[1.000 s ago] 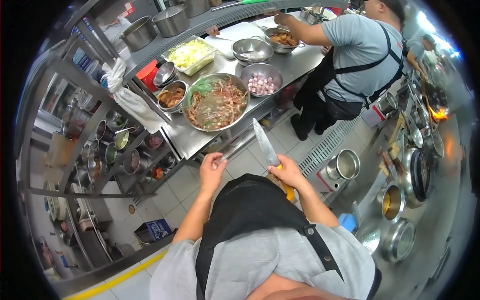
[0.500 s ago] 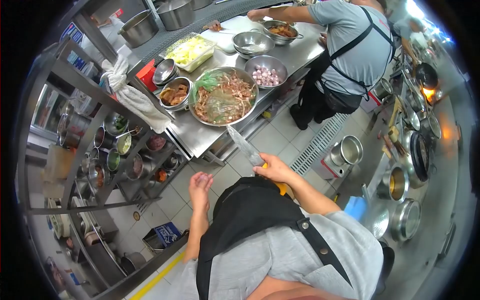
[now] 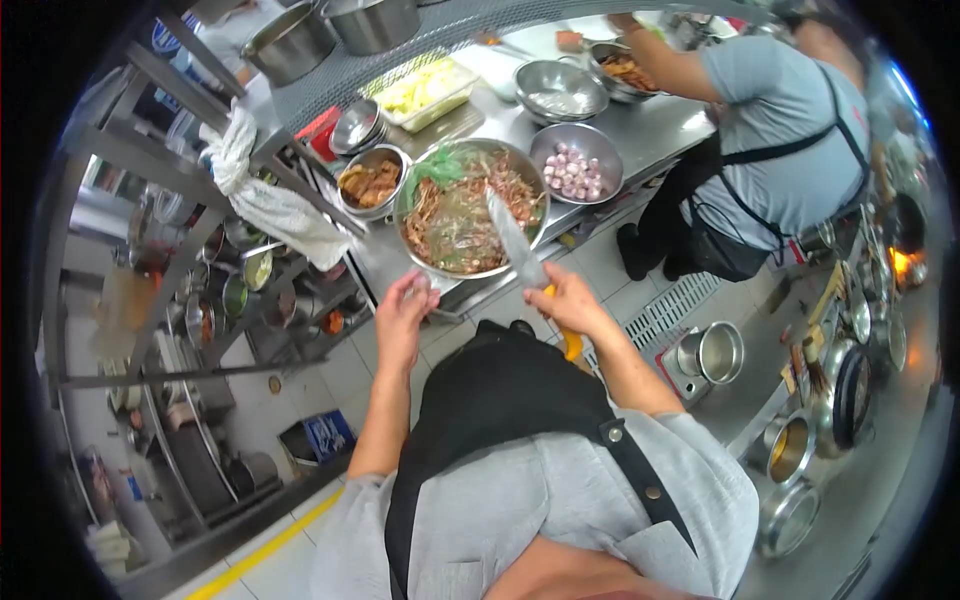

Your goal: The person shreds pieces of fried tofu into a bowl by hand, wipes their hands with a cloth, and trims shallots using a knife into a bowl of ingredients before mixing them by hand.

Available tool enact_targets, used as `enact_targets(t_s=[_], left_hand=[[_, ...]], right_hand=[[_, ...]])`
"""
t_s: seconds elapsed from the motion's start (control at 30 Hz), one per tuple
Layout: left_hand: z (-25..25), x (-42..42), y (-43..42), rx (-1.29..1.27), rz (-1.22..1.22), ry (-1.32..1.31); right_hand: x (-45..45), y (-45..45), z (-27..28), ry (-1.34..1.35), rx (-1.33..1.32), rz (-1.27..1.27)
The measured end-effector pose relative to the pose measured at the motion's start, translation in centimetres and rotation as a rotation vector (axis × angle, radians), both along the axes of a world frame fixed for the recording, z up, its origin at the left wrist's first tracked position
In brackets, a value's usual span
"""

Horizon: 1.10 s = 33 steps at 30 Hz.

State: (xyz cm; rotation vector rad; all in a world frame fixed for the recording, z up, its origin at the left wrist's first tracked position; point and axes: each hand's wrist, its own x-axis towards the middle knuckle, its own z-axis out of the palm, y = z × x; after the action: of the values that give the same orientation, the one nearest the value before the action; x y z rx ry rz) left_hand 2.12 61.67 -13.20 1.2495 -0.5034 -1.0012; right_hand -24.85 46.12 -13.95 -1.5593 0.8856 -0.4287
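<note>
My right hand [image 3: 568, 302] is wrapped round the yellow handle of a large knife [image 3: 513, 238], whose blade points up and overlaps the edge of a big steel bowl [image 3: 470, 208]. That bowl holds reddish-brown shrimp-like pieces and a green net or bag. My left hand [image 3: 408, 300] is raised just below the bowl's near-left side, fingers curled together; whether anything small is between them I cannot make out. Left of the bowl sits a smaller bowl of browned pieces [image 3: 371, 182], and right of it a bowl of small purple-white bulbs [image 3: 574, 176].
A co-worker [image 3: 785, 140] stands at the counter's right, reaching over a bowl of brown food. A tub of chopped yellow-green pieces [image 3: 428, 92] stands at the back. Shelves with containers are on the left. A stove with pans and a flame [image 3: 905, 268] lies right, beyond a floor grate [image 3: 668, 318].
The knife blade now overlaps the big bowl instead of pointing at its lower edge. My left hand has risen toward the counter. The counter appears nearer.
</note>
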Motion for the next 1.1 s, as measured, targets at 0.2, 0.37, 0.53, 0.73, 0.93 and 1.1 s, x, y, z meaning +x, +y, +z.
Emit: enact_targets(t_s=[0.2,0.37,0.53,0.73,0.93,1.1], left_hand=[[2.2,-0.9,-7.0,-0.126,-0.053,0.054],[3.3,-2.1,-10.0,-0.156,-0.112,0.113],[3.3,-1.8,-12.2,-0.173,-0.188,0.21],[3.3,-0.6,-13.3,-0.17,-0.222,0.235],[1.7,0.5,-14.8,-0.135,-0.31,0.033],[0.5,0.5,-15.1,-0.051,-0.337,-0.011]], right_hand=[[0.8,-7.1,0.6,-0.063,-0.004,0.065],[2.2,-9.6,3.9,-0.036,-0.051,0.113],[4.1,-11.1,5.0,-0.095,-0.116,0.134],[6.8,-12.4,6.0,-0.143,-0.225,0.18],[8.6,-12.8,5.3,-0.132,-0.187,0.173],[9.9,-13.2,3.5,-0.126,-0.085,0.187]])
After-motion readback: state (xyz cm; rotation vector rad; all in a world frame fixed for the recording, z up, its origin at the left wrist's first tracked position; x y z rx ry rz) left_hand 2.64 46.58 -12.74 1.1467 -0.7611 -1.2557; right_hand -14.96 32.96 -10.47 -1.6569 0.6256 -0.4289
